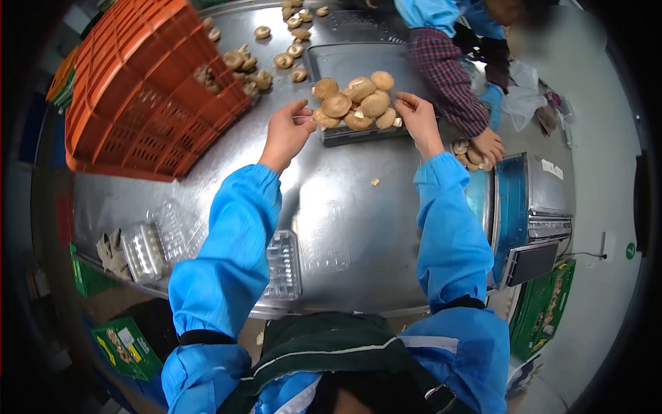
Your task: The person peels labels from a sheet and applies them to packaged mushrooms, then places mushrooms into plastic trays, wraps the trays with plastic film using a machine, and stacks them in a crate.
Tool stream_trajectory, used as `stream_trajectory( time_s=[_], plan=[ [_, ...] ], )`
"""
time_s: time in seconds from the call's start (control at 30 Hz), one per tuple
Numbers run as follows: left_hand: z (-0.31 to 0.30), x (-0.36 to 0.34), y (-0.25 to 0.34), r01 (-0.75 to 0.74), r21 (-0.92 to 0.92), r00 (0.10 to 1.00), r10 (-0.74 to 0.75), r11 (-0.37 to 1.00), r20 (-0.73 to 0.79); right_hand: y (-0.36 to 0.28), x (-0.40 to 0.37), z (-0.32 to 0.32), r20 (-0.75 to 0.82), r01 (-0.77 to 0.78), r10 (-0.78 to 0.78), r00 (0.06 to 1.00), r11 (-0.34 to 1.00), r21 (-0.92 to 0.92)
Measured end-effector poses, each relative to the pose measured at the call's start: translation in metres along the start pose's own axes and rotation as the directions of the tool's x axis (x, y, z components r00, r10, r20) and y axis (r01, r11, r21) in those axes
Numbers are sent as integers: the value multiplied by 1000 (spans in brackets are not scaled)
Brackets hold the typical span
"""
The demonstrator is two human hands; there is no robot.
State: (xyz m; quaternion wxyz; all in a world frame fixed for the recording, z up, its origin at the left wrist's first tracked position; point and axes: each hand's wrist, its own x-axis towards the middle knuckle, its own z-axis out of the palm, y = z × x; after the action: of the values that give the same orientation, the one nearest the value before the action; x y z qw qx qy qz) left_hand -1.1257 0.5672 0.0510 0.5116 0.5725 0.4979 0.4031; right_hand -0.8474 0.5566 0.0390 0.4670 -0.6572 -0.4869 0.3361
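Note:
Between my two hands is a heap of brown mushrooms (358, 101), seemingly in a clear plastic tray whose edge shows faintly at the fingers. My left hand (286, 132) pinches its left end with thumb and fingers. At the right end, my right hand (419, 121) grips with bent fingers, close to a pale mushroom stem. Below and behind the heap lies a dark grey crate (338, 56) on the metal table (331, 183). A small mushroom scrap (375, 182) rests on the metal nearer to me.
A tilted orange crate (148, 103) stands at left, with loose mushrooms (283, 61) beyond it. Clear plastic trays (281, 265) and a glove (112, 253) lie near the front edge. At right, a co-worker's hand (488, 145) touches mushrooms beside a blue-and-metal machine (514, 190).

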Motion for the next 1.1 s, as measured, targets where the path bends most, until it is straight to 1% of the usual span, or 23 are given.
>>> stream_trajectory(
  time_s=[0.07, 0.1, 0.2, 0.23, 0.27, 0.3, 0.37, 0.43, 0.5, 0.53, 0.57, 0.6, 0.63, 0.7, 0.77, 0.8, 0.83, 0.87, 0.9, 0.97, 1.03, 1.07, 1.1],
  plan=[
    [25, 35, -10, -9, 110, 999, 6, 994, 33, 14, 28, -14, -39, -5, 5, 999, 1000, -18],
    [36, 50, -15, -24, 109, 999, 19, 994, 46, 21, 40, -21, -57, -21, 19, 998, 999, -35],
    [59, 91, -32, -110, 357, 992, 127, 927, -24, 46, 73, -25, -32, -46, 40, 999, 975, -216],
    [60, 98, -31, -122, 359, 991, 136, 925, -13, 47, 77, -21, -36, -41, 31, 999, 954, -296],
    [59, 106, -30, -87, 407, 996, 89, 909, 15, 48, 78, -19, -62, -84, 72, 995, 970, -229],
    [58, 111, -29, -51, 458, 999, 39, 888, 37, 46, 82, -17, -69, -84, 71, 995, 972, -219],
    [60, 118, -30, -62, 465, 998, 51, 883, 36, 44, 83, -14, -149, -119, 92, 984, 977, -178],
    [63, 117, -31, -68, 456, 998, 67, 888, 18, 36, 81, -15, -163, -126, 94, 982, 973, -195],
    [65, 109, -29, -67, 426, 997, 75, 902, -1, 31, 79, -19, -146, -93, 47, 988, 940, -328],
    [65, 101, -27, -68, 396, 996, 83, 916, -20, 34, 77, -20, -143, -90, 45, 989, 940, -329],
    [64, 89, -25, -67, 397, 996, 83, 915, -22, 36, 73, -21, -202, -30, -45, 978, 935, -354],
    [62, 73, -24, -133, 296, 989, 147, 946, -26, 39, 69, -23, -259, 27, -135, 957, 924, -380],
    [59, 55, -22, -204, 193, 976, 214, 960, -36, 32, 56, -25, -261, 31, -138, 956, 926, -377],
    [43, 0, -19, -195, 221, 980, 197, 956, 10, 16, 2, -27, -318, 116, -168, 933, 978, -174],
    [26, -62, -39, -123, 226, 991, 130, 966, -18, 18, -60, -17, -281, 145, -148, 948, 989, -30],
    [19, -97, -45, -56, 231, 996, 70, 971, -52, 37, -92, -6, -225, 122, -123, 967, 992, -16],
    [12, -133, -50, 12, 234, 996, 8, 972, -85, 46, -131, 5, -115, 43, -52, 992, 996, -84],
    [7, -169, -55, 94, 249, 991, -67, 964, -112, 59, -172, 21, 14, -10, 10, 1000, 999, -48],
    [3, -201, -59, 170, 260, 981, -137, 950, -140, 61, -207, 32, 175, -73, 87, 981, 994, -84],
    [1, -259, -60, 228, 265, 971, -198, 937, -134, 79, -275, 68, 311, -102, 112, 944, 994, -49],
    [2, -303, -70, 195, 184, 980, -183, 963, -79, 66, -314, 88, 217, 29, 26, 976, 968, -248],
    [3, -319, -73, 191, 214, 981, -184, 958, -55, 66, -321, 95, 186, 70, -14, 983, 952, -298],
    [5, -330, -71, 241, 173, 970, -239, 955, -35, 67, -324, 99, 185, 75, -21, 982, 954, -291]
  ],
)
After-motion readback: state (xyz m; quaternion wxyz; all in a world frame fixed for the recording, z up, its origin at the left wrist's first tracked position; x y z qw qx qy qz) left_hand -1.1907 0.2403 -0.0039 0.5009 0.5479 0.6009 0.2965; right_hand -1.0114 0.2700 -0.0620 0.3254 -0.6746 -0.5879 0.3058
